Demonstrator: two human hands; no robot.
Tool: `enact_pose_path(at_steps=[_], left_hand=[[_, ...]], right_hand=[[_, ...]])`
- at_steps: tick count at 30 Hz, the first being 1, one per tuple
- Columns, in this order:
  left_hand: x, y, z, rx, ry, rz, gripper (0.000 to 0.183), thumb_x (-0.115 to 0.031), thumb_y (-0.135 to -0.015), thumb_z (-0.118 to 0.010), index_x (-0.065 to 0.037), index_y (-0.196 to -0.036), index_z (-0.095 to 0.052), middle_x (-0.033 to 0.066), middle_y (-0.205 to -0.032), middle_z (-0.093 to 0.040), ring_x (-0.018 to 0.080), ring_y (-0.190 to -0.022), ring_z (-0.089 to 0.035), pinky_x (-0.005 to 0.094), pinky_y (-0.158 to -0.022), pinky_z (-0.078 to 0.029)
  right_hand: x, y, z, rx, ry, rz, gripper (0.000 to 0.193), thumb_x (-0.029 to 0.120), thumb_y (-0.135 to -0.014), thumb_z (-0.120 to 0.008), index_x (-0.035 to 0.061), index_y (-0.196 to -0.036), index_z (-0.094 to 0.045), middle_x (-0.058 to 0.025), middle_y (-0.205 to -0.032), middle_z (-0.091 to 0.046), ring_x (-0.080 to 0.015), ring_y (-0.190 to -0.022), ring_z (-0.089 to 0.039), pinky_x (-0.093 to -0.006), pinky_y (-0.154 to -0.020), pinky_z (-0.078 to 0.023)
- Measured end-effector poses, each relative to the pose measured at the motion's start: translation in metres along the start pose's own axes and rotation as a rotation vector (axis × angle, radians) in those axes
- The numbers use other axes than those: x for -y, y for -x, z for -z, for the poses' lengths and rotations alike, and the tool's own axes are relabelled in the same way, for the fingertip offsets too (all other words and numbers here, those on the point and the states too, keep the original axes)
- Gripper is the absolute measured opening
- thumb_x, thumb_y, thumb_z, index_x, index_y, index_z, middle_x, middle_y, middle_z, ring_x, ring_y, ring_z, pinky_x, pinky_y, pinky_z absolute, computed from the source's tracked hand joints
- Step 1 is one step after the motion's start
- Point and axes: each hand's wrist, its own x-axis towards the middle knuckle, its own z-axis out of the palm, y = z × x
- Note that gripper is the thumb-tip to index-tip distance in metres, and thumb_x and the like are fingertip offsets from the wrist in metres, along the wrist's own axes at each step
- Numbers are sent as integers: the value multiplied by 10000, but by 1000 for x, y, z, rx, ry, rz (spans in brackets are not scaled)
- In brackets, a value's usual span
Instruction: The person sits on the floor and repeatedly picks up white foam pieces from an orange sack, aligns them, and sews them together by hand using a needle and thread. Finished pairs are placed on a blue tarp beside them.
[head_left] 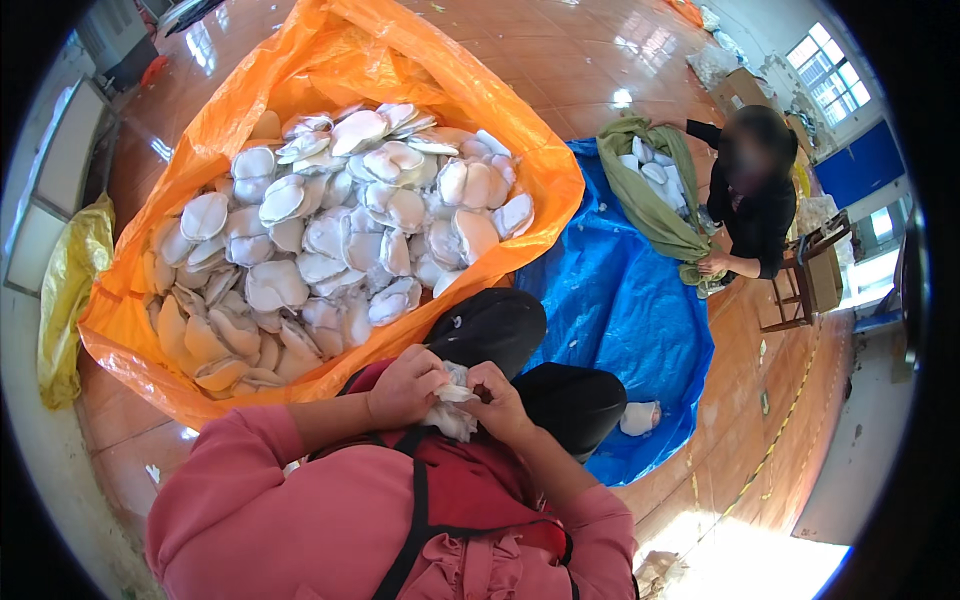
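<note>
In front of my lap my left hand (408, 388) and my right hand (495, 402) pinch a crumpled white soft pad (452, 412) from either side. Its exact shape is partly hidden by my fingers. Beyond my hands, a big orange plastic bag (135, 345) lies with its mouth spread wide. Inside it is a heap of rounded, cup-shaped pads (320, 235), white and pale tan, many stacked or tied in bundles. One more bundled white pad (640, 418) rests by my right knee, on a blue plastic sheet (610, 320).
At the far right a person (750, 210) crouches, holding open a green sack (632, 165) with white pads in it. Behind that person is a wooden chair (800, 280). A yellow plastic bag (75, 290) slumps against the left wall. Cardboard boxes (738, 90) stand at the back right.
</note>
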Motion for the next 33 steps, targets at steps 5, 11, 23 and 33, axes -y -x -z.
enact_pose_path(at_steps=[5, 11, 23, 33], left_hand=[[20, -6, -5, 63, -54, -107, 215, -65, -654, -685, -89, -837, -575, 70, -852, -531, 277, -771, -529, 377, -643, -460], [20, -5, -3, 91, -44, -76, 243, -70, -666, -700, -87, -893, -615, 61, -897, -569, 269, -798, -546, 371, -675, -482], [23, 12, 24, 181, 114, -158, 268, -51, -732, -733, -80, -972, -617, 79, -976, -560, 279, -882, -562, 378, -752, -492], [20, 6, 2, 134, 21, -126, 283, -35, -725, -719, -79, -958, -564, 100, -944, -550, 298, -813, -558, 384, -679, -474]], right_hand=[[23, -7, 34, 249, 161, 23, 385, 6, -774, -731, 72, -1103, -542, -86, -1133, -499, -169, -858, -607, -282, -787, -529], [23, -8, 27, 193, 319, -9, 325, 75, -740, -762, 70, -1005, -575, -69, -979, -583, -203, -790, -623, -291, -719, -521], [-1, 1, -5, -92, 498, 328, 366, 144, -612, -818, 104, -900, -596, -43, -859, -664, -251, -745, -644, -353, -667, -455], [4, 4, 6, -19, 241, 93, 305, 59, -691, -802, 81, -918, -601, -36, -839, -610, -178, -726, -614, -285, -683, -474]])
